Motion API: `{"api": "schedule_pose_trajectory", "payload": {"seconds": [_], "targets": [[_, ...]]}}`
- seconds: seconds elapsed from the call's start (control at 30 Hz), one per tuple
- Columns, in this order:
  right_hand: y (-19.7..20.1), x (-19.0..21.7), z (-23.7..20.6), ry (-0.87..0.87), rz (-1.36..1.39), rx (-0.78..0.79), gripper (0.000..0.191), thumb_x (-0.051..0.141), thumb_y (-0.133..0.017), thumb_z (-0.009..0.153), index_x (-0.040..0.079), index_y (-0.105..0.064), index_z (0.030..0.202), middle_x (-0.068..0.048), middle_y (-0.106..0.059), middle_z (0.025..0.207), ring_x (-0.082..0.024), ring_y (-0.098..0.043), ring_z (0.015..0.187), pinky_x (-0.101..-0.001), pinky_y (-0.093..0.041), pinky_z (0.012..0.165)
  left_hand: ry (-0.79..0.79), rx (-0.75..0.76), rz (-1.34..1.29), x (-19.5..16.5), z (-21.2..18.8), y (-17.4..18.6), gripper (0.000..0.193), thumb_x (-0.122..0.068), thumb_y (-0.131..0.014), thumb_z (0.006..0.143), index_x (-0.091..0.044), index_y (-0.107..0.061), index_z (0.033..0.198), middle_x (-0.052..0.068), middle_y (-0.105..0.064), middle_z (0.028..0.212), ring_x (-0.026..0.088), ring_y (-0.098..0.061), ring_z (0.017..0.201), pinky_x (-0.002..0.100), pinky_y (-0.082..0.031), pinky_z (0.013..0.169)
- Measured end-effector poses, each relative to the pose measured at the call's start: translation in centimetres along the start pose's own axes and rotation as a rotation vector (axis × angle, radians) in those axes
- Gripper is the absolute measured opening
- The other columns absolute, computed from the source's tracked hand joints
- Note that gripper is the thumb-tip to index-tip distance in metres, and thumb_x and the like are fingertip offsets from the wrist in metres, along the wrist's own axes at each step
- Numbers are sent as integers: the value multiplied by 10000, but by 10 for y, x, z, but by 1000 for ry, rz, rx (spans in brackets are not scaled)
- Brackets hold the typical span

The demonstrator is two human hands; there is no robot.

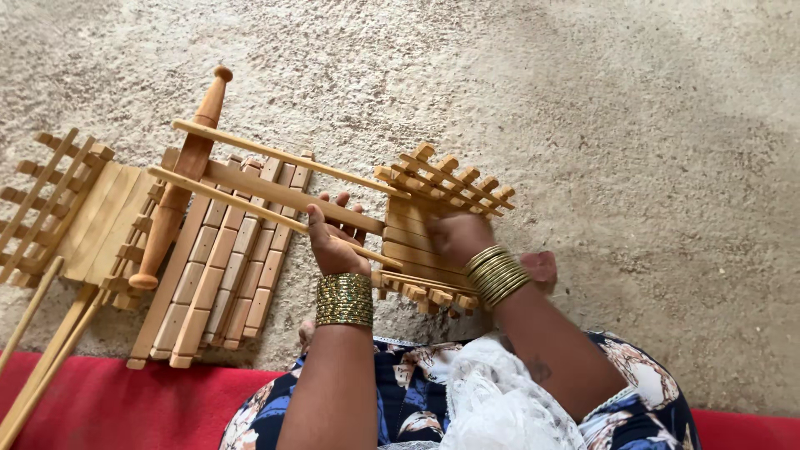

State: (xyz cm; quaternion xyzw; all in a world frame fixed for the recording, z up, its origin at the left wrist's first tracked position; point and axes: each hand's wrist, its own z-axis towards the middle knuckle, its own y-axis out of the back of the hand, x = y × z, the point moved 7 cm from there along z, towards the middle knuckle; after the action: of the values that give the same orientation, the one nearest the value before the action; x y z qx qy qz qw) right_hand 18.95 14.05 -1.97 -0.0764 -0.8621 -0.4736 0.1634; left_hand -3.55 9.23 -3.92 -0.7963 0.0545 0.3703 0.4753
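Observation:
A wooden frame piece (433, 225) with slats and notched cross bars is held in front of me above the floor. My right hand (457, 236) grips its lower middle from below. My left hand (332, 242) holds the long wooden rods (275, 187) that run from the frame out to the left. Both wrists carry stacks of bangles.
On the pale rough floor (583, 125) at left lie a flat panel of wooden slats (221, 267), a turned wooden spindle (179, 200), another slatted frame (75, 212) and loose sticks (42, 367). A red mat (125, 404) runs along the bottom edge.

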Motion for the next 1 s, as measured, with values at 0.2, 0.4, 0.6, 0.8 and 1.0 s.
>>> {"api": "schedule_pose_trajectory", "payload": {"seconds": [0.2,0.4,0.6,0.8,1.0], "targets": [[4,95,-56,923,6,-346,189,252,-669,928,184,-795,1051,-85,-750,1004,-172,-711,843,-326,-619,681,3,-49,-7,1,-2,1,564,-565,-583,903,-150,-523,1280,100,-661,1115,249,-638,919,421,-548,851],[24,90,-25,871,-93,-642,129,188,-667,1000,139,-783,1027,-85,-741,949,-196,-725,812,-331,-634,715,43,-59,8,2,-4,-4,575,-573,-576,902,-155,-508,1292,92,-654,1132,239,-634,947,417,-544,873],[0,93,-34,977,-18,-357,194,177,-639,964,152,-782,1094,-95,-727,1004,-200,-718,817,-314,-637,681,38,-75,45,1,-8,-3,563,-576,-560,896,-170,-515,1283,96,-658,1136,244,-629,973,432,-544,883],[10,67,-32,844,-63,-460,156,183,-693,901,190,-803,1011,-74,-749,1037,-189,-724,856,-333,-623,730,11,-61,46,2,-8,-7,552,-565,-576,905,-158,-525,1274,105,-680,1130,235,-662,966,407,-560,878],[17,35,-19,485,35,-371,224,135,-654,930,202,-776,1106,-59,-738,1077,-168,-731,838,-305,-627,740,31,-53,9,8,-6,-6,508,-531,-585,911,-179,-535,1274,83,-682,1118,212,-633,932,402,-541,862]]}}
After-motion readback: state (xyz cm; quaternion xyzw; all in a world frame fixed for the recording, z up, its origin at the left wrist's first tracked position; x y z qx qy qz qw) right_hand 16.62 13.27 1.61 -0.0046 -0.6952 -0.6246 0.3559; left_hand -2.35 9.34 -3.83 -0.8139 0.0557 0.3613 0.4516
